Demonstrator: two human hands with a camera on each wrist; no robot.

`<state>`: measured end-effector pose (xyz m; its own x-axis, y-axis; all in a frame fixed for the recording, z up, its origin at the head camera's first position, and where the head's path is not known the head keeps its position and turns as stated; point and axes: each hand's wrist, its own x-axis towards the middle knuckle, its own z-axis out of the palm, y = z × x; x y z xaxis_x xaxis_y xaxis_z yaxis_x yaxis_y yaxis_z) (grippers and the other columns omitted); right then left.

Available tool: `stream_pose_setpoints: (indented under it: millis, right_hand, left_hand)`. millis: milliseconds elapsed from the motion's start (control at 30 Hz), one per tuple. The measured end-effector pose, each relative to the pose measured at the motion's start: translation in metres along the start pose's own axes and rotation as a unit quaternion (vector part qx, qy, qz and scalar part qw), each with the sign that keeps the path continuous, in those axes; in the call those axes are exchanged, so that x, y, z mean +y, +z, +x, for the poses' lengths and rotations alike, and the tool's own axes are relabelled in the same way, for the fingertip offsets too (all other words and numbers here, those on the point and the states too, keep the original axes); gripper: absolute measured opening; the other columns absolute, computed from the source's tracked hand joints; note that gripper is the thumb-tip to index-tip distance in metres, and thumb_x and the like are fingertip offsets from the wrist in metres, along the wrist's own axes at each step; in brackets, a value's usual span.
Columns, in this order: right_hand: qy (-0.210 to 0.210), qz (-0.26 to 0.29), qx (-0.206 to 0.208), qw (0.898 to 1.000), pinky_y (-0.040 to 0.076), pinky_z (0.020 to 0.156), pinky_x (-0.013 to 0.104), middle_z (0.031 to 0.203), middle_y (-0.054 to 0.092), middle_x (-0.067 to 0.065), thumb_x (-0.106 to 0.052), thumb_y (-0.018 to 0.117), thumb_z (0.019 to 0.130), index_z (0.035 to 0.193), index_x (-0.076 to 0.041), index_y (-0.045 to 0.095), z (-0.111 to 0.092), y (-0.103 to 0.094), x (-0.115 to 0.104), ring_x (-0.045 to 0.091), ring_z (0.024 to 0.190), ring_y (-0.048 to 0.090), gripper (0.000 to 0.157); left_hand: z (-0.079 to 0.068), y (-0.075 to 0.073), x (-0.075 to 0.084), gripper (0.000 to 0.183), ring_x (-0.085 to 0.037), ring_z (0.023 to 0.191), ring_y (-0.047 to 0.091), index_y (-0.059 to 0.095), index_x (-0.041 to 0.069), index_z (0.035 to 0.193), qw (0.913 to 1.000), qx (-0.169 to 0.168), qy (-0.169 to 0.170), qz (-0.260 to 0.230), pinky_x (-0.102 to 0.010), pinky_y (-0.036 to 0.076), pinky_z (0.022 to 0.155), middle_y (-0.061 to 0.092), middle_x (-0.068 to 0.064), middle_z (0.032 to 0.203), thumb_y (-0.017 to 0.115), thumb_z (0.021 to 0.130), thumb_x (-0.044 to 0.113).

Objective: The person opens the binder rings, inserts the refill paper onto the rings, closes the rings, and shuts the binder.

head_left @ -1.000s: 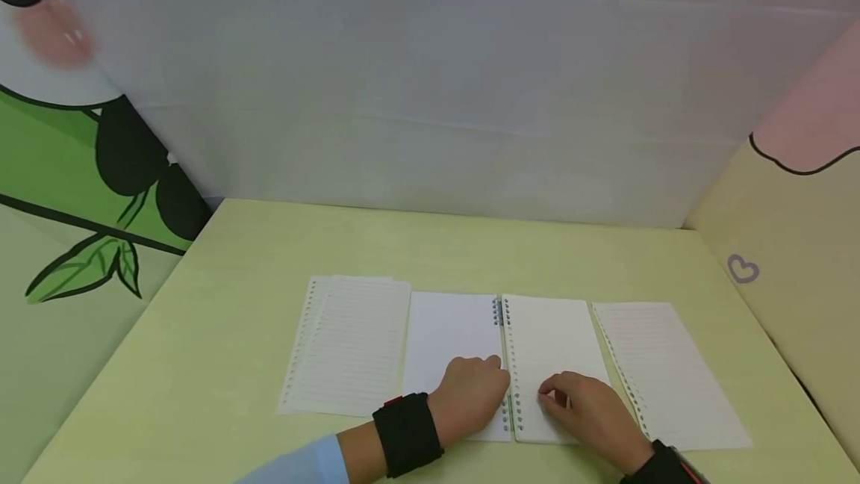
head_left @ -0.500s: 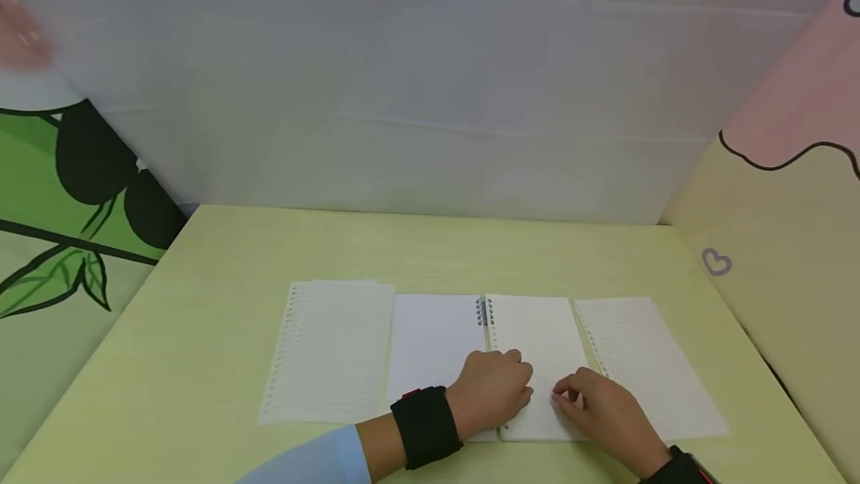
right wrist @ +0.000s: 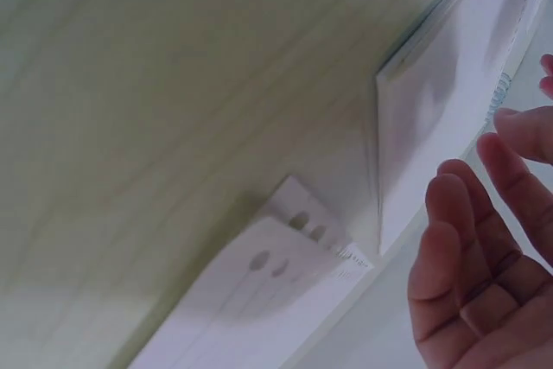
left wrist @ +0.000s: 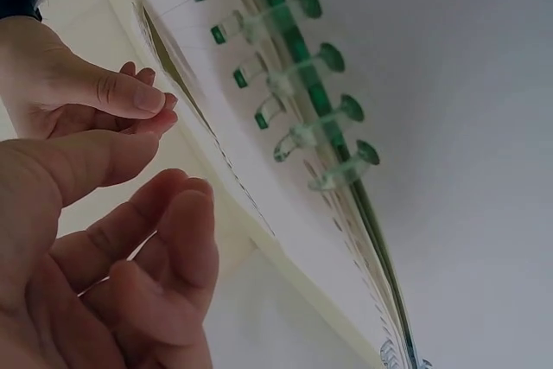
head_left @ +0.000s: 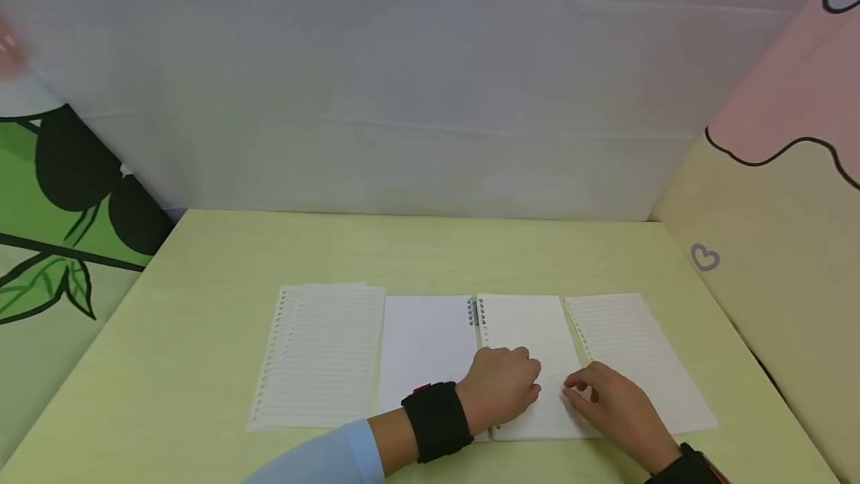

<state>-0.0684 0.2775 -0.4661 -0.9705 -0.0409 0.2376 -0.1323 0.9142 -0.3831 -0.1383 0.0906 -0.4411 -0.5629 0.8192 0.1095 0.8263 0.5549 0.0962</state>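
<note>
Fingers (left wrist: pixel 188 239) curl loosely — left hand (head_left: pixel 501 387), thumb apart, right hand (head_left: pixel 621 400), thumb close — over the notebook (head_left: pixel 520 323) (sheets (head_left: pixel 322 357) alongside).

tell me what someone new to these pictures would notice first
Probably the open notebook near the middle of the table, with the left hand over its binding and the right hand at its right edge. Loose lined paper flanks it, to the left and right. In the left wrist view, translucent green rings along the spine stand out.
</note>
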Motion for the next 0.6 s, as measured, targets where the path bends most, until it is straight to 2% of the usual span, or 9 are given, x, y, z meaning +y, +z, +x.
stream_pose_setpoints:
  millis: [267,600]
  right_hand:
    - [0.058,-0.021,-0.020,0.998,0.045,0.054,0.028,0.071,0.060,-0.005,-0.013,0.075,0.078,0.082,-0.012,0.075,-0.002,-0.011,0.016,0.005,0.062,0.048,0.004]
    - [0.065,-0.028,-0.008,0.997,0.047,0.057,0.034,0.077,0.064,0.001,-0.013,0.073,0.080,0.088,-0.009,0.075,-0.007,-0.024,0.032,0.012,0.066,0.054,0.009]
  left_hand:
    - [0.017,0.003,0.010,0.017,-0.009,0.058,0.058,0.071,0.020,0.082,0.9996,-0.013,0.001,0.026,-0.025,0.045,0.045,0.064,0.005,0.071,0.064,0.089,0.034]
    - [0.043,0.014,0.016,0.022,-0.009,0.055,0.057,0.069,0.019,0.076,0.9997,0.007,-0.004,0.023,-0.025,0.042,0.042,0.064,0.005,0.068,0.065,0.088,0.037]
